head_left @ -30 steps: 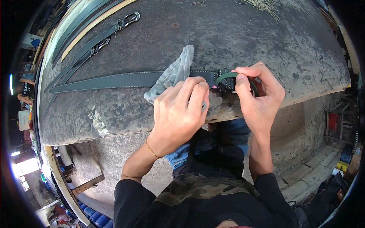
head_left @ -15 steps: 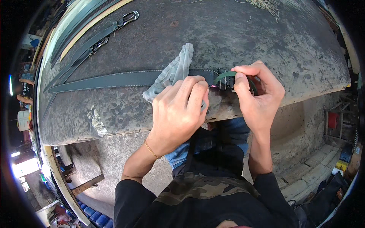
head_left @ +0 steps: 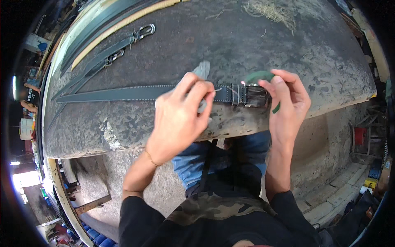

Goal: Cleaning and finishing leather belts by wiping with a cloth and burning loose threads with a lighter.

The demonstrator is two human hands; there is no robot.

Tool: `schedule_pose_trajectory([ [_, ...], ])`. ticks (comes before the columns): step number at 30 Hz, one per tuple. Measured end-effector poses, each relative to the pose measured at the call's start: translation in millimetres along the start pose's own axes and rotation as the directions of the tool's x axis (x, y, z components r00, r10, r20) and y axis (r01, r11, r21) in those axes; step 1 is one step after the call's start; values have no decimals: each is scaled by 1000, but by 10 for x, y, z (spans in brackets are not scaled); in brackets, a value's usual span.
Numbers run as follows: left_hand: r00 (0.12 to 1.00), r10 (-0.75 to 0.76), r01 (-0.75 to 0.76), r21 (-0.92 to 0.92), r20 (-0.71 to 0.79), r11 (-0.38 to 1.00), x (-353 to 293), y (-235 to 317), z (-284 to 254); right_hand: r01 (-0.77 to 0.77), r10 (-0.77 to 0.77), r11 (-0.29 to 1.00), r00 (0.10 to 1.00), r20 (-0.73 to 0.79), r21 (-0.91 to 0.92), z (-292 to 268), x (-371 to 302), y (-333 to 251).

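The dark belt (head_left: 123, 94) lies across the bench (head_left: 173, 53), its buckle (head_left: 257, 99) beside the right hand (head_left: 290, 106); that hand's grip pinches a green curved piece (head_left: 261, 75), whose bright pinkish tip (head_left: 243, 82) sits near the pale thread ties (head_left: 235, 94), touching or apart I cannot tell; the left hand (head_left: 179, 109) has its grip closed on a grey cloth (head_left: 202, 69), over the belt; the step in hand looks like fine work with that tip at the buckle end; the next move seems to call for a steady belt and careful aim.
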State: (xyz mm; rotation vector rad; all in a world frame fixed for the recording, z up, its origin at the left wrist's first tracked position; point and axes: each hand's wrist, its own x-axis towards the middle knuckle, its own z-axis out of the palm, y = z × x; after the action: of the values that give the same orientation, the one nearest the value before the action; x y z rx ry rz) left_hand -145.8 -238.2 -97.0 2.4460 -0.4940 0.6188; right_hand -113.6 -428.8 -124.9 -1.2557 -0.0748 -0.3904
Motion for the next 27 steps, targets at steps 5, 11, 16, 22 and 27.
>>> schedule_pose_trajectory([
  [5, 944, 313, -326, 140, 107, 935, 864, -215, -27, 115, -104, 993, 959, -263, 27, -488, 416, -48],
  [11, 841, 535, -535, 280, 82, 797, 2287, -610, 864, 58, 19, 962, 961, -276, 268, -735, 535, -74],
  [16, 925, 362, -378, 389, 117, 840, 2637, -753, 1019, 48, 80, 895, 960, -267, 443, -830, 535, -12],
  [22, 971, 214, -222, -63, -108, 973, 2162, -464, 417, 23, 108, 923, 943, -316, 385, -779, 531, -85],
  [27, 922, 262, -196, -241, 285, 951, 668, -162, -67, -2, 120, 906, 960, -252, 423, -746, 573, -59],
])
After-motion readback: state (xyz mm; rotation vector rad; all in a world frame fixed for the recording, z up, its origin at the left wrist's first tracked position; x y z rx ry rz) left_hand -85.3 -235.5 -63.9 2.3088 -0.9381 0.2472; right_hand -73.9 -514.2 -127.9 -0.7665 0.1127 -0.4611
